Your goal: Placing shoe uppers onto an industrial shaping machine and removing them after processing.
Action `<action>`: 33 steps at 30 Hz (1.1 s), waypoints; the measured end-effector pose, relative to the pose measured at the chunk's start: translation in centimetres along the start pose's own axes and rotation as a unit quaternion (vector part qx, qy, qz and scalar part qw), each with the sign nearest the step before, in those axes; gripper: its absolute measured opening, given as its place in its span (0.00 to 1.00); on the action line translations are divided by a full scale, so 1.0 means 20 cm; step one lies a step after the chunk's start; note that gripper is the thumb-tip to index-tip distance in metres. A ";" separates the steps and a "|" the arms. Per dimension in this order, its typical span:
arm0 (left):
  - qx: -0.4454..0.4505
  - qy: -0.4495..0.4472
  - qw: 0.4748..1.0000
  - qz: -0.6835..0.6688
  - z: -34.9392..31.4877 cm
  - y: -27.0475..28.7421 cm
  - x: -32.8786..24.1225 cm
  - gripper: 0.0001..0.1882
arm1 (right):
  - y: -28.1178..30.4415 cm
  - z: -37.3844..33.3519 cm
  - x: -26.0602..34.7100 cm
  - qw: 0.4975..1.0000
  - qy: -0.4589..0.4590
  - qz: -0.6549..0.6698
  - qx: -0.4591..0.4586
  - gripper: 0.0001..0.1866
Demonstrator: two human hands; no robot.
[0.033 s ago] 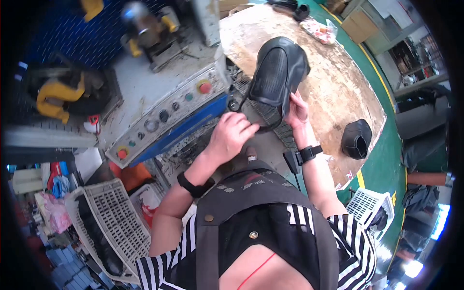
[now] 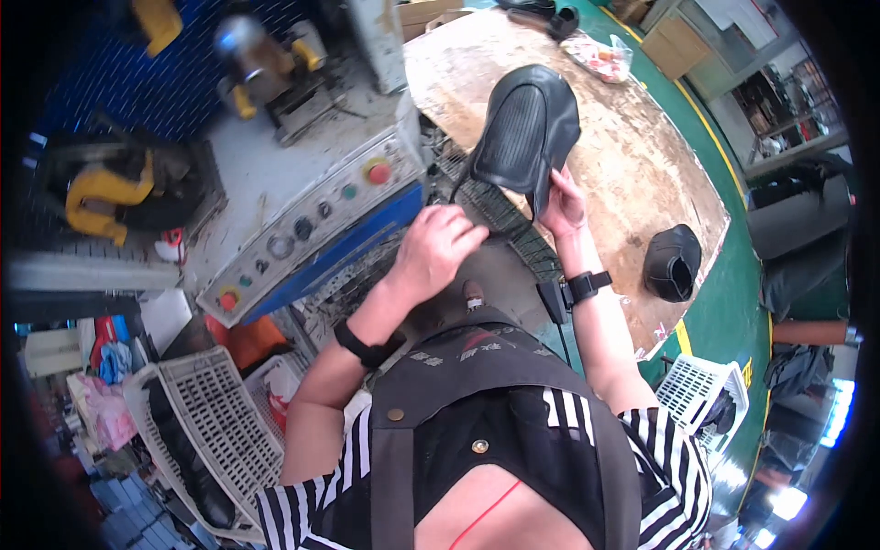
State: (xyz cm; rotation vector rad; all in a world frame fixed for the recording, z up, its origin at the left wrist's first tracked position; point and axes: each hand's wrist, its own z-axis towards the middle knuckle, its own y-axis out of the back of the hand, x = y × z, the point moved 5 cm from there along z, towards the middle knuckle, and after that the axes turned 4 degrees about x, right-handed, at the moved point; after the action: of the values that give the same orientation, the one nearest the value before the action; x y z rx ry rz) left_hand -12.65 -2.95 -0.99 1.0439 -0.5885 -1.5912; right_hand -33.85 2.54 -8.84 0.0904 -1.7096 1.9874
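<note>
A black leather shoe upper, with a ribbed panel over its toe, is held up above the near left edge of the worktable. My right hand grips its open end, thumb and fingers closed on the leather. Below and left of it is my left hand, its fingers curled and pressed together; whatever lies between them is hidden. A thin black strip hangs from the upper's left side towards that hand. Another black shoe upper stands on the wooden worktable to the right, its opening facing me.
At left stands a machine with a control panel bearing red and green buttons, and yellow clamps. White plastic baskets hold black pieces at lower left and lower right. A plastic bag lies at the table's far end.
The upper has shifted slightly up and left in the picture. The black loop that ran from it to my left fingertips shows much less now. The whole view has shifted a little.
</note>
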 end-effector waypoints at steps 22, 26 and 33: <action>-0.047 0.299 0.952 -0.045 -0.33 -0.36 0.51 0.17 | 0.39 0.36 0.33 0.295 0.169 -0.940 -0.037 0.26; -0.200 0.472 0.859 0.011 -1.05 0.36 0.31 0.11 | 0.54 0.29 0.40 0.192 0.198 -0.961 -0.016 0.27; -0.347 0.666 0.633 0.190 -2.37 1.77 -0.28 0.14 | 0.41 0.31 0.22 0.092 0.162 -0.974 -0.132 0.26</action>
State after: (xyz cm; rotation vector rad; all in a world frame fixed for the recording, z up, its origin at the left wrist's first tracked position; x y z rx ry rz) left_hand 46.18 -0.86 6.26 1.0518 0.7629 -0.2460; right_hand -42.72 -2.43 -13.36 0.9791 -0.1691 -0.5488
